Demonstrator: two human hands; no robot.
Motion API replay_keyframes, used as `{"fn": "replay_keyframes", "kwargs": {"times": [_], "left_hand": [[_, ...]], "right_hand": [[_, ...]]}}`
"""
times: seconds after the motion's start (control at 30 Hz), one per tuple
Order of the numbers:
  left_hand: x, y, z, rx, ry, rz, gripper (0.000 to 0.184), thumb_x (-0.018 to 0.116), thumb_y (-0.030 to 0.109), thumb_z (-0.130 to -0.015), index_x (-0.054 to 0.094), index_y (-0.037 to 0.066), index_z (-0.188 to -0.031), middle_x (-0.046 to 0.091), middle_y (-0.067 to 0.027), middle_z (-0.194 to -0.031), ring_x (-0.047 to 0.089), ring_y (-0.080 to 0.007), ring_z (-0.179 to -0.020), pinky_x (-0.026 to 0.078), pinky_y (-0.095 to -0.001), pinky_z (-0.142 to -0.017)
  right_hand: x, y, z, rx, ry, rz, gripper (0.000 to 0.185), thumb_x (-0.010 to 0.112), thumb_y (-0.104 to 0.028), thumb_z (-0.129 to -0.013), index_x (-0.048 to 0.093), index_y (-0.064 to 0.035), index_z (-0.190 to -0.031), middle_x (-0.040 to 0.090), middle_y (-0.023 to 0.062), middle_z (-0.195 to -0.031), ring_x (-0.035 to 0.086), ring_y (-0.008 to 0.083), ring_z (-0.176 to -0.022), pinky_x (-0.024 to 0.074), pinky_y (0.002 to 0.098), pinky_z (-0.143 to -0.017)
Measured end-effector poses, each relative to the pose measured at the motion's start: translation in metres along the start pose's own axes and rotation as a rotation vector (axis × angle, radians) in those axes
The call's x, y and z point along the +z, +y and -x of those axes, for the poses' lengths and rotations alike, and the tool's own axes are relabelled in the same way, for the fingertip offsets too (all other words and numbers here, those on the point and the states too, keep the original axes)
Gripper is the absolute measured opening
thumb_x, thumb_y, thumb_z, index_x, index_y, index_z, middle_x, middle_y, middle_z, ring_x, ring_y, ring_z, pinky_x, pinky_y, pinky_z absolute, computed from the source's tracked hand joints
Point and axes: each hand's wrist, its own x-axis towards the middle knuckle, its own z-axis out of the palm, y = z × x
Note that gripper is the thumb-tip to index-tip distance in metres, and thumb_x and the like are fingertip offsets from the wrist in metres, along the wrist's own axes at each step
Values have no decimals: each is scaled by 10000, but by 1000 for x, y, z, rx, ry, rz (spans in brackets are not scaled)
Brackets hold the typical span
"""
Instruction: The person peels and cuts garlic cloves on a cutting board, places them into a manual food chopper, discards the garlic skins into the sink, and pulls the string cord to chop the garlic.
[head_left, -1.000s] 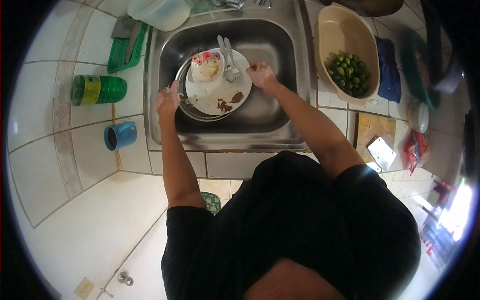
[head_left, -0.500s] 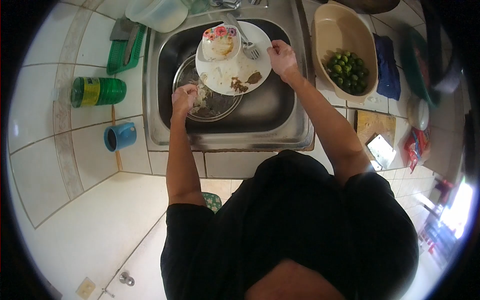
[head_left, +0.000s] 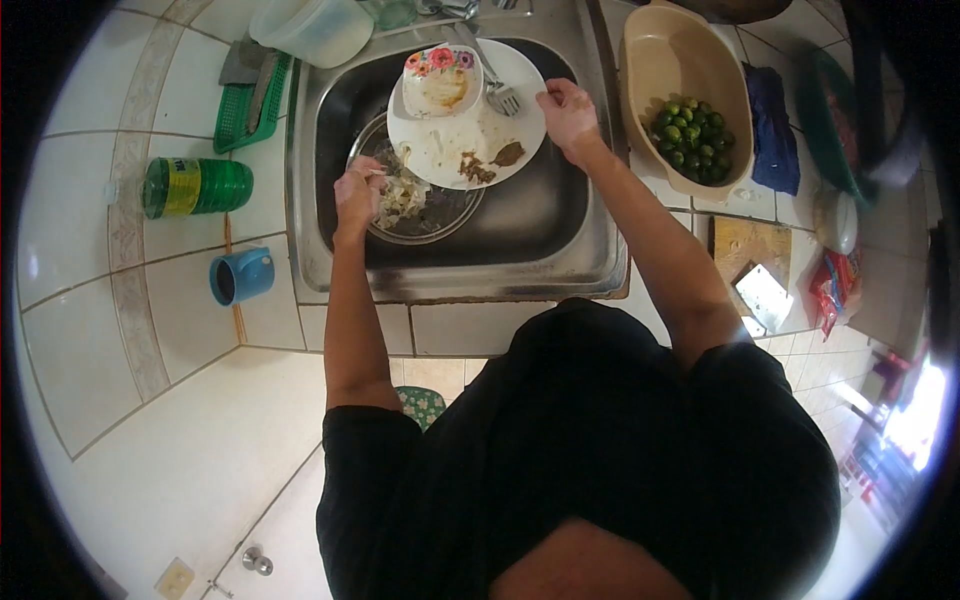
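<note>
My right hand [head_left: 570, 112] is closed on the right rim of a white plate [head_left: 440, 150], which sits over the sink. On the plate are a small floral bowl [head_left: 440, 92] with brown residue, forks [head_left: 497, 92] and brown food scraps [head_left: 480, 170]. Below the plate, partly hidden by it, a round metal tray [head_left: 432, 238] lies in the sink with pale, wet scraps [head_left: 402, 198] on it. My left hand [head_left: 357, 197] is at the tray's left side beside these scraps, fingers drawn together; what they hold is unclear.
Right of the sink [head_left: 480, 285] stands a beige basin [head_left: 690, 60] holding small green fruits [head_left: 690, 140]. Nearby are a blue cloth [head_left: 772, 135] and a cleaver [head_left: 764, 297] on a wooden board [head_left: 750, 245]. At left are a green bottle [head_left: 200, 187], blue mug [head_left: 242, 275] and green basket [head_left: 235, 115].
My left hand has shifted slightly left, away from the plate, and more pale scraps show on the tray. The right hand and the plate are almost unmoved.
</note>
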Motion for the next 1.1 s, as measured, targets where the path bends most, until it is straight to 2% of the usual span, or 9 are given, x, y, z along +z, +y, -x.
{"fn": "replay_keyframes", "kwargs": {"times": [0.17,0.23,0.33,0.4,0.53,0.63,0.73,0.83,1.1], "left_hand": [[-6,26,2,-130,-20,-390,377,610,328,-844,683,92,-1128,701,-167,-972,671,-285,-932,487,-351,-884],[-1,17,-4,-136,7,-516,400,631,352,-830,688,84,-1122,705,-161,-964,675,-282,-919,493,-347,-876],[6,0,-17,-273,34,-239,443,697,432,-782,729,68,-1033,712,-129,-965,675,-245,-897,492,-331,-818],[2,1,-9,1,-8,15,482,648,444,-818,700,57,-1100,710,-158,-982,669,-329,-922,499,-349,-860],[-5,58,8,-139,37,-21,466,653,404,-830,678,40,-1120,705,-175,-941,673,-316,-916,499,-355,-847],[9,54,8,21,175,-70,473,646,369,-840,638,9,-1146,700,-175,-895,679,-294,-894,501,-365,-824],[20,23,-2,-131,265,145,482,644,343,-833,608,-11,-1158,694,-163,-909,681,-273,-871,505,-367,-796],[11,3,-3,-401,-53,832,360,592,208,-897,596,-19,-1177,655,-127,-1112,638,-180,-937,512,-292,-774],[5,4,-9,-129,19,313,251,646,123,-810,710,-15,-1009,715,-119,-877,684,-154,-840,517,-261,-765]], "right_hand": [[2,8,8,64,-40,-169,282,621,-150,-900,616,24,-1123,681,103,-912,625,159,-805,493,296,-720],[6,15,9,86,-51,-166,304,609,-200,-895,620,16,-1108,690,156,-947,662,242,-852,513,334,-777],[11,25,5,77,-39,-154,297,603,-181,-898,612,19,-1117,688,159,-950,661,234,-859,511,334,-778],[8,23,7,85,-30,-148,295,601,-179,-899,609,19,-1118,688,161,-952,661,234,-861,511,336,-779],[4,13,8,91,-32,-96,290,624,-149,-905,596,24,-1135,676,102,-920,618,154,-815,489,291,-727],[9,12,8,93,-42,-166,284,623,-143,-906,597,26,-1134,680,108,-926,620,153,-815,491,291,-725],[7,11,8,34,-32,-103,276,617,-135,-911,597,26,-1134,683,110,-932,621,156,-817,492,291,-728],[5,12,9,42,-3,-101,266,617,-138,-912,602,22,-1123,682,101,-913,621,153,-806,491,289,-721],[3,14,13,79,-21,-89,250,621,-146,-913,605,12,-1106,676,91,-901,616,142,-800,488,283,-718]]}}
